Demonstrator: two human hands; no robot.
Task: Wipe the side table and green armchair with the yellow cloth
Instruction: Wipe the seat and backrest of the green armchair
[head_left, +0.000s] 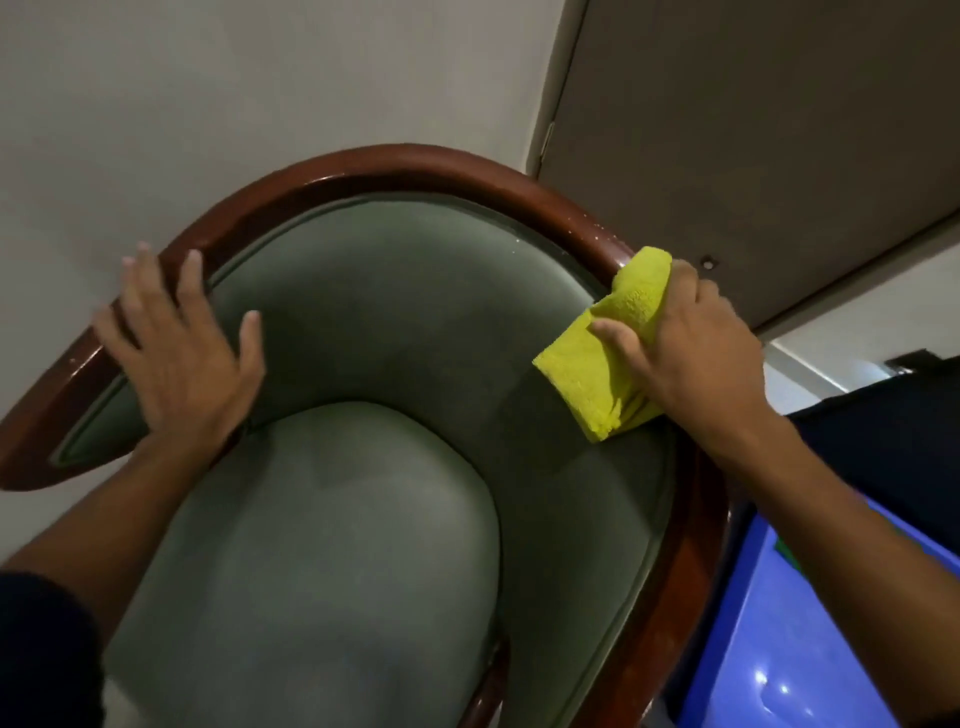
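Observation:
The green armchair (363, 322) fills the middle of the view, with a curved glossy wooden rim (395, 169) around its padded back and a rounded seat cushion (332, 519). My right hand (696, 353) grips the folded yellow cloth (597, 374) and presses it over the rim and inner padding on the chair's right side. My left hand (176, 353) lies flat with spread fingers on the left part of the rim and padding, holding nothing. The side table is not visible.
A pale wall (208, 93) stands behind the chair. A grey-brown door (753, 130) is at the upper right. A glossy blue surface (795, 649) sits close beside the chair at the lower right.

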